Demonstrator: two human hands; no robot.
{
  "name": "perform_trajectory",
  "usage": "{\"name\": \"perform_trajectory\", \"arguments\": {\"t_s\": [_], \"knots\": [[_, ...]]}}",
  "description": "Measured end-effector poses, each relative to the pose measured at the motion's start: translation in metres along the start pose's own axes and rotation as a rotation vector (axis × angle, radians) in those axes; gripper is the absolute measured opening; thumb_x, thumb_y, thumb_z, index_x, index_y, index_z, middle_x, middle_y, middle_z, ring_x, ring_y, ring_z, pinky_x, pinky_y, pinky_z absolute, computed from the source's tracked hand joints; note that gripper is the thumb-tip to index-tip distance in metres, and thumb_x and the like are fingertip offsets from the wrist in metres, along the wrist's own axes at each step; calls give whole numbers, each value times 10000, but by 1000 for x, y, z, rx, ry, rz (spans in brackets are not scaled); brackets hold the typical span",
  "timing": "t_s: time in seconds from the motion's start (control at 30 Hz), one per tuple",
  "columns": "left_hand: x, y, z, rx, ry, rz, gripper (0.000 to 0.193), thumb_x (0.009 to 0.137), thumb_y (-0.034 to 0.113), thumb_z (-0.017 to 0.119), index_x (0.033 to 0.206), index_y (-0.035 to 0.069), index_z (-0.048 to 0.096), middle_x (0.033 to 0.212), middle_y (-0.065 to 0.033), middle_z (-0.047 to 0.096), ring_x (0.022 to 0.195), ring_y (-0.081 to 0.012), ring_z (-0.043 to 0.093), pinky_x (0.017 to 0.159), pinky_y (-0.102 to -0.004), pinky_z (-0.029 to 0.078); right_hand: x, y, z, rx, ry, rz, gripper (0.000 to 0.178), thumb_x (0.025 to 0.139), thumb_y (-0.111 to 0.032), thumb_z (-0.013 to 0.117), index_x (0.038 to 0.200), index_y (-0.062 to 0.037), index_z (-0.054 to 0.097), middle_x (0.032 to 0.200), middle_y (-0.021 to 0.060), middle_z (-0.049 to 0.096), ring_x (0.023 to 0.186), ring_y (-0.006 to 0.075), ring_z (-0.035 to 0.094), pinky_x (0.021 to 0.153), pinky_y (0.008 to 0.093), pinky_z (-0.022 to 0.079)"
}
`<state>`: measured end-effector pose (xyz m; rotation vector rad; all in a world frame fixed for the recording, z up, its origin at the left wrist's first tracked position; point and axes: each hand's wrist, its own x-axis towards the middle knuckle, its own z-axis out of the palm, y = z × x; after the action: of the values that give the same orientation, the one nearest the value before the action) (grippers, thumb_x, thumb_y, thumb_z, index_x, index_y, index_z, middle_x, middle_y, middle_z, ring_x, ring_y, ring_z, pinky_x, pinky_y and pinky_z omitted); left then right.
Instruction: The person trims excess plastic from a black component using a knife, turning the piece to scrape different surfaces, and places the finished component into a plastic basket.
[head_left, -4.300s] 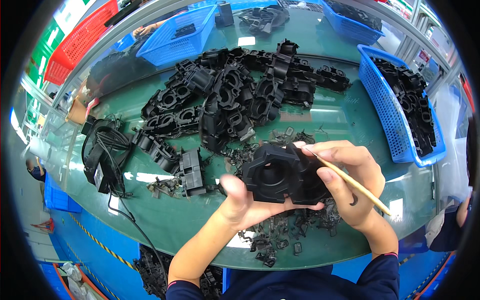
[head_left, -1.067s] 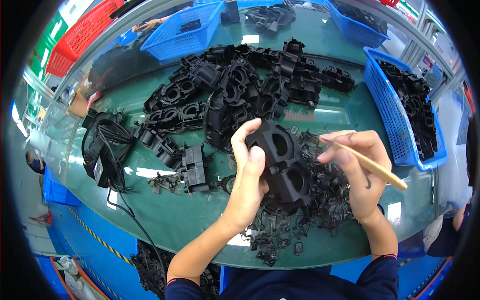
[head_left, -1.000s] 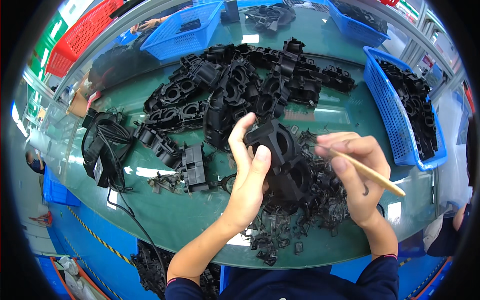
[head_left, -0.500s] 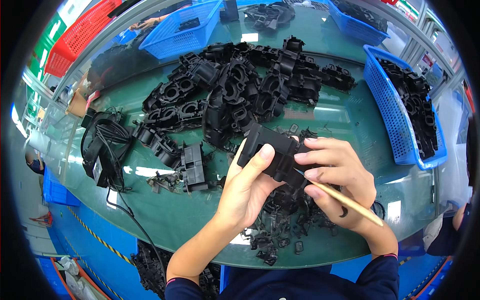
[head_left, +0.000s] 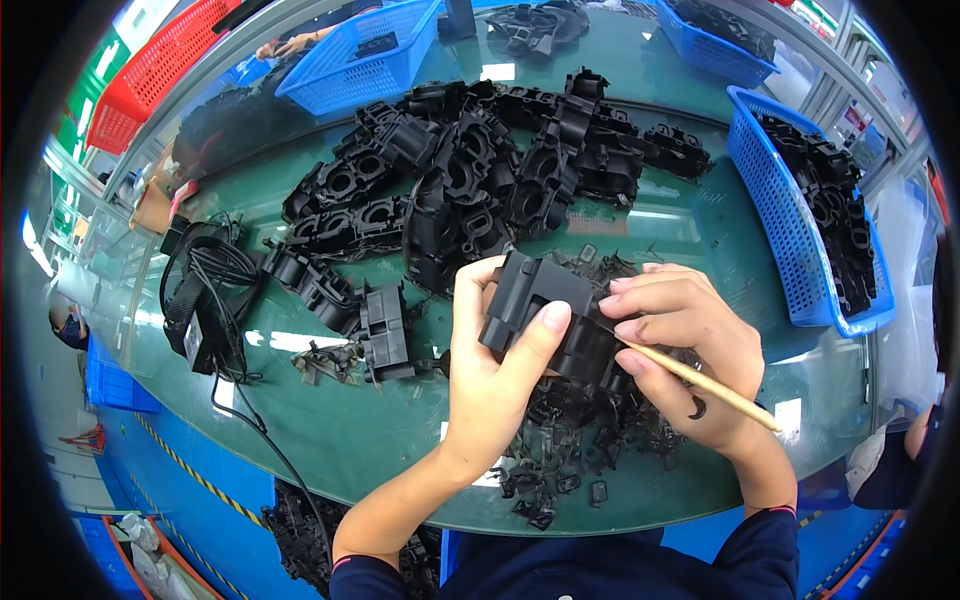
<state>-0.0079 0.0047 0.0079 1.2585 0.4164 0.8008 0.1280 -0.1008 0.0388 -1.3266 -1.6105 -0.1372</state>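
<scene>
My left hand (head_left: pixel 490 395) is closed around a blocky black plastic part (head_left: pixel 555 284), its thumb pressed over the front and fingers behind. The part is tilted above the table. From the right, my right hand (head_left: pixel 705 345) pinches a slim tool with a tan handle (head_left: pixel 708 385). That tool's narrow front end points at the part's right side; its tip is hard to make out. The fingertips of my right hand lie close by the same side. Below both hands is a scatter of small black plastic scraps (head_left: pixel 560 440).
A heap of black molded parts (head_left: pixel 465 170) covers the back of the green table (head_left: pixel 370 455). At right stands a blue basket (head_left: pixel 790 245) of similar parts. Coiled black cables (head_left: pixel 215 265) lie at left, near another black part (head_left: pixel 385 330). More blue baskets (head_left: pixel 365 70) stand beyond.
My left hand has turned the black part slightly and shifted it a little to the right; its thumb sits farther right. My right hand and the tan-handled tool have moved slightly right.
</scene>
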Motion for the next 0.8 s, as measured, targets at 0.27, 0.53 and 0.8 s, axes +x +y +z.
{"name": "perform_trajectory", "arguments": {"t_s": [0.27, 0.53, 0.8], "knots": [[2, -1, -2, 151, -43, 202, 505, 812, 86, 653, 1205, 29, 340, 1064, -99, 495, 963, -150, 518, 837, -291, 443, 0, -3, -6, 140, 31, 127, 146, 723, 28, 683, 826, 14, 581, 925, 183, 634, 867, 274, 636, 779, 335, 502], [-7, -4, 6, -632, -212, -97, 992, 661, 505, 744, 1388, 63, 232, 1317, -89, 387, 1255, -237, 379, 1026, -405, 326, -14, 1, 7, 623, 333, 308, 143, 839, 34, 566, 961, 14, 496, 1043, 226, 595, 1062, 284, 562, 908, 369, 453], [0, -3, 3, -425, -420, -133, 993, 586, 266, 790, 1344, 36, 191, 1277, -168, 387, 1184, -261, 432, 985, -358, 371, -10, 11, -4, 544, 164, 63, 173, 814, 27, 593, 967, 2, 514, 1066, 229, 596, 1098, 343, 538, 981, 498, 370]]}}
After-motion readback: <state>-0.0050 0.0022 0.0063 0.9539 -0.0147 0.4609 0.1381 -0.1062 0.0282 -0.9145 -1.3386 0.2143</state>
